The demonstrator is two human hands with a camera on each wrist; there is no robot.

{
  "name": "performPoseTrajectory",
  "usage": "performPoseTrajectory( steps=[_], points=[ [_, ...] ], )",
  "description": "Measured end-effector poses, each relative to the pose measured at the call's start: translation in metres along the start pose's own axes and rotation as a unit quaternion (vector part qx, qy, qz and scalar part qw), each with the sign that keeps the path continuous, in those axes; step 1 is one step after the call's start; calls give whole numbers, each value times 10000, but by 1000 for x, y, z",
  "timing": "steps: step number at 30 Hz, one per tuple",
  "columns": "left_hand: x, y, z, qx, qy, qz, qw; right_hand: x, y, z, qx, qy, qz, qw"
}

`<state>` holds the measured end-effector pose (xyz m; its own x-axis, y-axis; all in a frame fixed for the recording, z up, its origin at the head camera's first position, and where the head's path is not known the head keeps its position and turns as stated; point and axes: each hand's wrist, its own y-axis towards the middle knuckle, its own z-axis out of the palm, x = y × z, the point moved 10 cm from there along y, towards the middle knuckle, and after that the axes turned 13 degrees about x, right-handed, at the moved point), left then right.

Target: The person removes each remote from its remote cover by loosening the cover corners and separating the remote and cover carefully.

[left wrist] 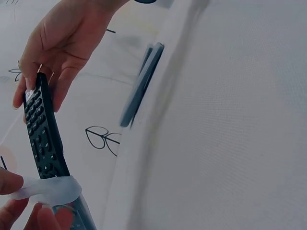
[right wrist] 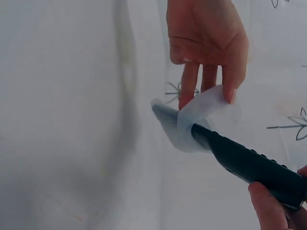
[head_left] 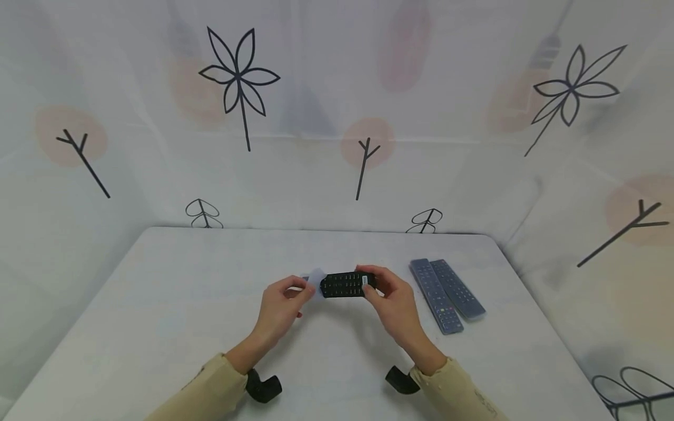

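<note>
Right hand (head_left: 394, 299) grips a black oblong plastic remote (head_left: 343, 285) below frame centre; left hand (head_left: 277, 305) pinches a whitish translucent sleeve (head_left: 316, 277) around its end.

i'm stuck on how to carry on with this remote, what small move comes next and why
Probably ease the translucent cover slightly further along the black remote toward the right hand: it wraps only one end, much of the keypad is bare, the left hand pinches the cover, and the right hand grips the uncovered end.

Diffuse light, soft shadows on white table (head_left: 158, 351), dimmer bluish wrist views
</note>
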<state>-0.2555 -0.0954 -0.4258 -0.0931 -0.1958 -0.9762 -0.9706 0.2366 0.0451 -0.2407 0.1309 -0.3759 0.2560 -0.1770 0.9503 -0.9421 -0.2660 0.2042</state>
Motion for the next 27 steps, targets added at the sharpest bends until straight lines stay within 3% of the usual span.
performPoseTrajectory(
  steps=[4, 13, 21, 27],
  points=[
    [-1, 2, 1, -90, 297, 57, 9995, 3, -2, 1, -56, -15, -164, 9998],
    [-3, 3, 1, -373, 872, -269, 9951, 7, -6, 6, -129, -42, -477, 9988],
    [-8, 7, -1, -145, 625, -98, 9979, 5, -7, 4, 24, -186, -431, 9989],
    [-6, 9, -5, 1, 195, -122, 9997, -5, -8, -2, 16, -558, 80, 9984]
  ],
)
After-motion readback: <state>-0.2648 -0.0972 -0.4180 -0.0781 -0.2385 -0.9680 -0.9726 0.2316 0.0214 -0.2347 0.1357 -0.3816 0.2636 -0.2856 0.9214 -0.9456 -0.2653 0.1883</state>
